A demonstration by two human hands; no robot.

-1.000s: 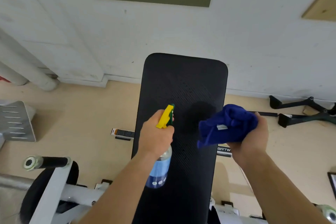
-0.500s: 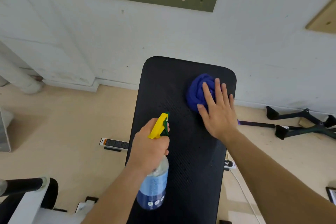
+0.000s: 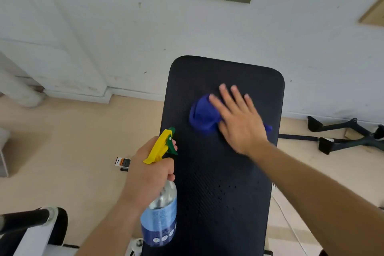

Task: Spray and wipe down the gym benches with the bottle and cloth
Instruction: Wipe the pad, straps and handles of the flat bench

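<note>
Wiping, far end of bench (image 3: 218, 172). Right hand (image 3: 239, 122) lies flat on the pad, fingers straight and spread, pressing the cloth (image 3: 202, 116) down. Hand is blurred, probably mid-stroke.

To do it well, I'd say: get the whole palm over the cloth, since most of it sits bunched left of the fingers. Use overlapping passes edge to edge, then work toward the near end, where droplets (image 3: 224, 189) bead on mid-pad.

Left hand (image 3: 147, 174) is wrapped round the neck of the bottle (image 3: 160, 220), held off the pad's left edge, nozzle pointing forward. Best kept there, out of the cloth's path.

Cloth: deep blue, crumpled, one corner poking out right of the hand. Bench: black, textured, rounded far corners, head end close to the wall.
</note>
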